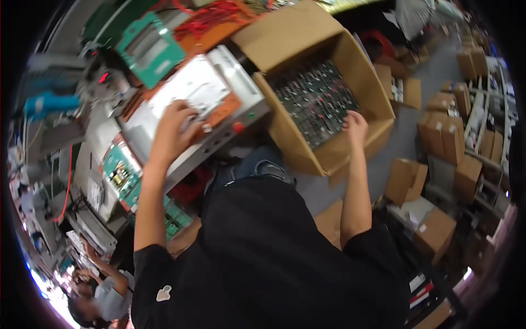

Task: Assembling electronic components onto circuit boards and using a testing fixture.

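My left hand [178, 129] rests at the near edge of a white plate [192, 82], its thumb and bent fingers apart. The plate lies on an orange board [223, 111] on top of a grey machine housing [219, 137] with a red button. To the right stands an open cardboard box [298, 33] filled with rows of dark circuit boards [315, 101] bearing small components. Over the box's right side is my right hand [356, 125], with its fingertips drawn together. Whatever may be between those fingertips is too small to make out.
A green frame [150, 49] stands behind the white plate, near red wires [213, 24]. Green circuit boards [120, 170] lie left of my left forearm. Cardboard boxes [441, 134] and shelving fill the right side. Another person [112, 285] works at the lower left.
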Motion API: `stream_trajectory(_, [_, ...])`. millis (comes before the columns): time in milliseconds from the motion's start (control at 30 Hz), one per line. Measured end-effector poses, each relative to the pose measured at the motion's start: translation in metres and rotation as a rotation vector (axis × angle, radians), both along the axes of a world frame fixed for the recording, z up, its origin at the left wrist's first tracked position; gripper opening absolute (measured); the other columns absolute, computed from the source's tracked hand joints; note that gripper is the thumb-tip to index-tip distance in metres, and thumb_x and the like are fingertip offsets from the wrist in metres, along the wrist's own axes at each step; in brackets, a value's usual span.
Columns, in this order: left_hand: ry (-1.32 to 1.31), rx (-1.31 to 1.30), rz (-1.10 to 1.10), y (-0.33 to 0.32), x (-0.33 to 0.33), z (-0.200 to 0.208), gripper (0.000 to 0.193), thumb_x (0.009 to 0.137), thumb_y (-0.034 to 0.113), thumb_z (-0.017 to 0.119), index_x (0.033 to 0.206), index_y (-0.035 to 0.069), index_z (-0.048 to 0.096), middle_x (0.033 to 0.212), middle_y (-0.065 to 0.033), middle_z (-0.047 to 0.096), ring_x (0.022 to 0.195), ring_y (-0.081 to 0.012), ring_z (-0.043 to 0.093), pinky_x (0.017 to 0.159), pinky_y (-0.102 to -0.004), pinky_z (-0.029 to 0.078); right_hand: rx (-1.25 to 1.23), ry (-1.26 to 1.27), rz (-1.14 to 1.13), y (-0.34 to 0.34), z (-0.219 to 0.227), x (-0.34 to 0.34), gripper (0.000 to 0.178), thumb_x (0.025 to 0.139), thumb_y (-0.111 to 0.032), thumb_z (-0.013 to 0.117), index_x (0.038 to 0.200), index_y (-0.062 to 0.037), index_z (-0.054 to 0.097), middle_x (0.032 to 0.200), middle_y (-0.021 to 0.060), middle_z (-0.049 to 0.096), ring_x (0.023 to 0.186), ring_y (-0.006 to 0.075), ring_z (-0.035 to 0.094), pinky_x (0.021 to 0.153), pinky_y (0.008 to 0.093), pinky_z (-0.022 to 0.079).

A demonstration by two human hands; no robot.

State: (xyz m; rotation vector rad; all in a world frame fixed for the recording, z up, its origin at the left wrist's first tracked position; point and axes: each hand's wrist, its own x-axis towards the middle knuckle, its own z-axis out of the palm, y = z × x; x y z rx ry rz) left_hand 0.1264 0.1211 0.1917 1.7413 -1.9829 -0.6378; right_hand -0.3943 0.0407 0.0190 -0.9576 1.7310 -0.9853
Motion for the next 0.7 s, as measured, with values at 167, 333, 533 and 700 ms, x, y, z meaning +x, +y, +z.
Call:
stream_trajectory(167, [-0.252, -0.094, 0.21, 0.012, -0.018, 0.007, 0.035, 0.088, 0.009, 0.068, 0.122, 0.007, 0.063, 0.133, -0.0143, 0.057, 0.126, -0.0341, 0.052, 0.104, -0.0415, 0.043, 0.085, 0.83, 0.523, 0.006, -0.048, 0.024, 0.016, 0.086, -0.013, 0.06, 0.089, -0.0041, 0.073, 0.088, 0.0237, 0.069, 0.085, 0.0423, 0.067, 0.076, 0.0459, 0.056])
stream_trajectory(333, [-0.261, -0.017, 0.249, 0.019, -0.021, 0.009, 0.039, 0.086, 0.007, 0.069, 0.124, 0.006, 0.062, 0.136, -0.0146, 0.055, 0.126, -0.0344, 0.052, 0.105, -0.0411, 0.043, 0.239, 1.102, 0.899, 0.013, -0.126, 0.057, 0.016, 0.088, -0.007, 0.056, 0.082, -0.0046, 0.07, 0.086, 0.0215, 0.071, 0.084, 0.0379, 0.071, 0.073, 0.0466, 0.058])
stream_trajectory(533, [-0.267, -0.032, 0.44, 0.019, -0.057, -0.004, 0.037, 0.088, 0.013, 0.068, 0.124, 0.006, 0.063, 0.139, -0.0184, 0.052, 0.13, -0.0361, 0.049, 0.107, -0.0419, 0.042, 0.09, 1.132, 0.827, -0.005, -0.124, 0.016, 0.017, 0.092, -0.016, 0.05, 0.097, -0.0027, 0.059, 0.084, 0.0219, 0.07, 0.077, 0.0422, 0.069, 0.067, 0.0521, 0.055])
stream_trajectory(700, [-0.117, -0.033, 0.415, 0.0, -0.06, -0.003, 0.03, 0.088, 0.015, 0.067, 0.117, 0.004, 0.065, 0.138, -0.0188, 0.053, 0.126, -0.0389, 0.051, 0.105, -0.0436, 0.043, 0.13, 1.044, 0.854, -0.039, -0.079, 0.0, 0.028, 0.086, -0.014, 0.06, 0.11, 0.0002, 0.057, 0.084, 0.0197, 0.069, 0.078, 0.0368, 0.069, 0.066, 0.045, 0.055])
